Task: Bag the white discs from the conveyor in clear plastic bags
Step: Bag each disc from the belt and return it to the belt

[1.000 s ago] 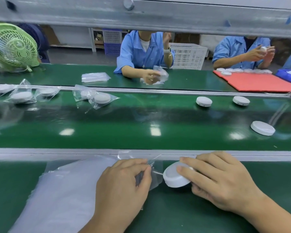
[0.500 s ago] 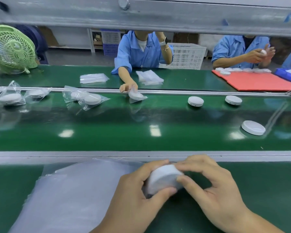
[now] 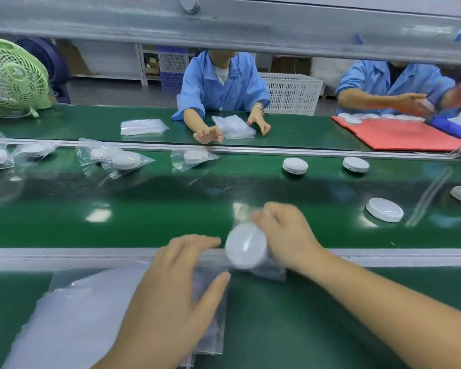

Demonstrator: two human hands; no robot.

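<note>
Left hand [image 3: 176, 286]: open, fingers spread and nearly straight, thumb out to the right, laid on the stack of clear bags [image 3: 77, 315] on the counter [image 3: 290, 328]; gripping nothing. Right hand [image 3: 285, 235]: fingers curled round a bagged disc [image 3: 246, 245], closed on the bag's top end above the disc. Heavy motion blur there, so exact finger placement unclear. Bagged disc tilted, flat face toward the camera, held over the near rail [image 3: 64, 255] between counter and conveyor [image 3: 157, 206], just beside the left fingertips. Contact with them not determinable.

Four loose discs [image 3: 384, 209] unbagged on the belt to the right, well apart from each other. Several finished bagged discs [image 3: 125, 161] along the belt's far edge, left and centre.

Across the belt: two people in blue coats, one with open hands beside another bag pile [image 3: 234, 126]. Red mat [image 3: 399, 135] at far right, green fan [image 3: 14, 78] at far left.
</note>
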